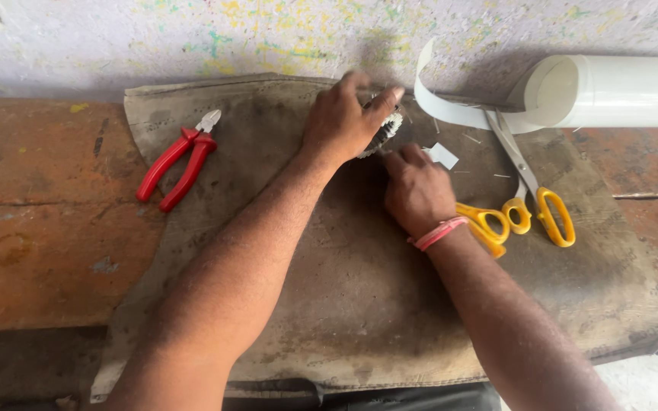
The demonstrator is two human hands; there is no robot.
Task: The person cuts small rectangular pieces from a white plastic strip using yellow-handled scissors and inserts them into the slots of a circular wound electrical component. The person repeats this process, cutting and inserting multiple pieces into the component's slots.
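Brush [384, 135], dark with pale bristles, lies at the far middle of the worn mat [359, 304], its long axis tilted up-right. Left hand [342, 118] clasps it from above. Right hand [416, 189], fingers curled on nothing, rests just below it. Scissors [523, 205] lie rightward, pliers [180, 161] well left.

Single view only, head-mounted, so nothing overlapped with a second camera. It looked steeply down and forward from above the person's chest, facing the pale paint-flecked wall [116, 38] that ran across the top edge. Close range: both forearms entered from the bottom edge and filled the centre, left hand [344, 118] and right hand [418, 190] sat just above mid-frame. The worn grey-brown mat [359, 304] took up most of the frame; the rusty orange-brown table [32, 228] showed at the left and right sides. The rolled white plastic sheet [618, 91] was cut off by the right edge. Slight tilt, horizon not quite level.
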